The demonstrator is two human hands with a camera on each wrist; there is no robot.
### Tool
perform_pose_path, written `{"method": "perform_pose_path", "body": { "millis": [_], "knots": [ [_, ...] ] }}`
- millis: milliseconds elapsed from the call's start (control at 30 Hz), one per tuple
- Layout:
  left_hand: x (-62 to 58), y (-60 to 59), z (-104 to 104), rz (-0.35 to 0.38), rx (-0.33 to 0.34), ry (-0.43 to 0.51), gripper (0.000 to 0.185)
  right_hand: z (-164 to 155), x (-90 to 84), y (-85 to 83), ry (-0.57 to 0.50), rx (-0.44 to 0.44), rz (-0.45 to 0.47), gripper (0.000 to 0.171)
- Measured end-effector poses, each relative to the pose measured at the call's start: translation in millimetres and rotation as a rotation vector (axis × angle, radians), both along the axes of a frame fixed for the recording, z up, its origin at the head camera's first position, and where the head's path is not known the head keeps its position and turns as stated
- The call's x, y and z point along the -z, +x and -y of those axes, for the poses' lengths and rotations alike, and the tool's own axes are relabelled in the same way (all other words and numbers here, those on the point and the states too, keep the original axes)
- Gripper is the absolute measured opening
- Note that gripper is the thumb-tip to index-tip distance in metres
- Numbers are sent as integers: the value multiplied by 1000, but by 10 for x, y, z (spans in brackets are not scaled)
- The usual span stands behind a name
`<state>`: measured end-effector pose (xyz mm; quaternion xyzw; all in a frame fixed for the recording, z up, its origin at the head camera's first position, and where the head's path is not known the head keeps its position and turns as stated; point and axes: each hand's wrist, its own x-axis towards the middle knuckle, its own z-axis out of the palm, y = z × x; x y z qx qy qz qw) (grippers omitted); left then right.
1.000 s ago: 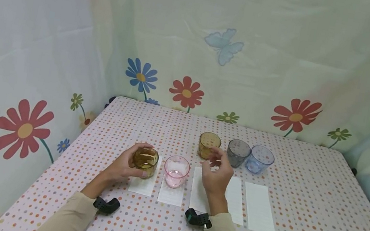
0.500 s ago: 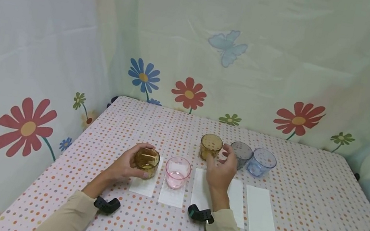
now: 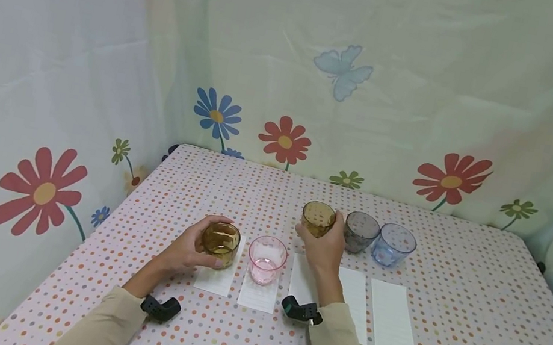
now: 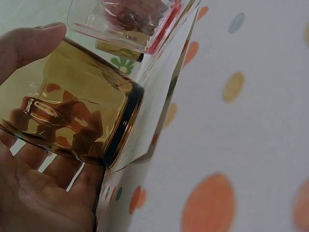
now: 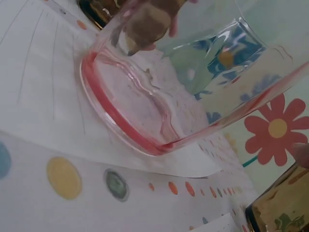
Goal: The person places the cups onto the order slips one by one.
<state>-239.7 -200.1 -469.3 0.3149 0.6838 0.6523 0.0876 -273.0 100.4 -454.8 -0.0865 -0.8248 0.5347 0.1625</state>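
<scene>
The left hand (image 3: pixel 187 249) is gripping an amber glass (image 3: pixel 220 241), with the thumb over the far side and the fingers curled round the near side. This glass is standing on the leftmost of 5 white paper strips; the leftmost strip (image 3: pixel 216 280) is showing below the glass. The left wrist view is showing the same glass (image 4: pixel 72 106) against the palm (image 4: pixel 34 193), its base resting on the paper's edge.

The right hand (image 3: pixel 324 252) is reaching forward and wrapping its thumb and fingers round a second amber glass (image 3: pixel 317 218), which is standing on the dotted tablecloth (image 3: pixel 449 323) beyond the strips, at the left end of a row of 3. Just right of it a grey glass (image 3: pixel 360 231) is standing, and a blue glass (image 3: pixel 394 245) is touching or nearly touching the grey one.

A pink glass (image 3: pixel 267 259) is sitting upright on the 2nd strip (image 3: pixel 257 297), between the 2 hands and held by neither. The right wrist view is showing this pink glass (image 5: pixel 159 96) close up on its paper, with an amber glass (image 5: pixel 282 208) at the lower right corner.

The right forearm is lying across the 3rd strip (image 3: pixel 301 277); the 4th strip (image 3: pixel 356 302) and the 5th strip (image 3: pixel 392 320) are lying bare. A flowered curtain (image 3: pixel 292 77) is hanging behind the table.
</scene>
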Motion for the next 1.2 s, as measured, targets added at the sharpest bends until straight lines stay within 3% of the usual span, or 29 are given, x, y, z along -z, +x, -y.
{"method": "perform_pose_path", "body": {
  "millis": [300, 667, 1200],
  "knots": [
    [-36, 14, -54, 22, -21, 6, 77, -78, -90, -43, -65, -3, 63, 81],
    [-51, 22, -55, 27, -42, -16, 77, -154, -343, 42, -83, -54, 124, 86],
    [-22, 20, -31, 2, -30, -21, 75, -329, -917, 388, -74, -141, -7, 83]
  ]
}}
